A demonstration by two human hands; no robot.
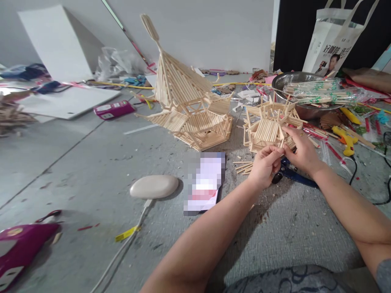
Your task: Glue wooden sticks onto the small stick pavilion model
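Note:
A small model built of thin wooden sticks (266, 129) stands on the floor before me, with upright posts and a slatted panel. At its near right corner, my left hand (266, 163) is closed in a pinch at the lower end of a wooden stick (282, 143). My right hand (303, 151) grips the same corner of the model, its index finger higher up and its thumb close to the left fingertips. Blue-handled pliers (295, 176) lie beneath the hands, partly hidden. Loose cut sticks (243, 167) lie just left of my left hand.
A larger stick pavilion (180, 87) with a pointed roof stands left of the model. Nearby are a phone (205, 181), a pale corded oval device (154, 186), a metal bowl (276, 83) with bagged sticks, a yellow glue gun (346, 140) and a white bag (328, 40).

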